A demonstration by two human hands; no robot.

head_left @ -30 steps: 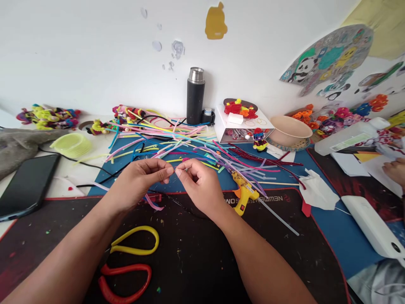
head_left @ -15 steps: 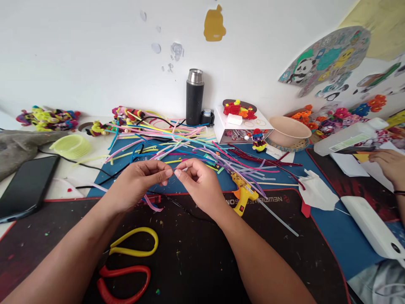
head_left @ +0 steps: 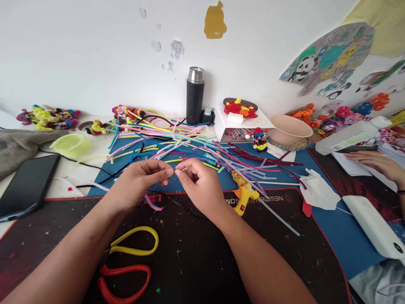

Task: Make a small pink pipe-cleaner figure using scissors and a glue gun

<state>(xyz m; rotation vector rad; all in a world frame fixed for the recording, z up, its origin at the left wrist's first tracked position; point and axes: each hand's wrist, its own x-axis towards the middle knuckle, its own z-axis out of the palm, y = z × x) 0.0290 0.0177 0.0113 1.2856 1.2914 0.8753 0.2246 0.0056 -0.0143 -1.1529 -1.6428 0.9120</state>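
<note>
My left hand (head_left: 147,179) and my right hand (head_left: 200,182) meet over the near edge of the blue mat (head_left: 104,179), thumbs and forefingers pinched with the tips almost touching. Whatever lies between the fingertips is too small to make out. Behind the hands spreads a heap of coloured pipe cleaners (head_left: 167,137). A yellow hot glue gun (head_left: 244,198) lies just right of my right hand. Below my left forearm are scissors with one yellow handle and one red handle (head_left: 134,242); their blades are hidden under the arm.
A black flask (head_left: 194,99) stands by the wall beside a white box (head_left: 243,128). Right of it sit a beige bowl (head_left: 290,131), crumpled tissue (head_left: 321,192) and a white power bank (head_left: 371,226). A phone (head_left: 28,185) lies left. Another person's hand (head_left: 376,162) rests on papers at right.
My two hands hold nearly the same pinched pose. The other person's hand at the right has shifted leftward over the papers. The view has tilted very slightly.
</note>
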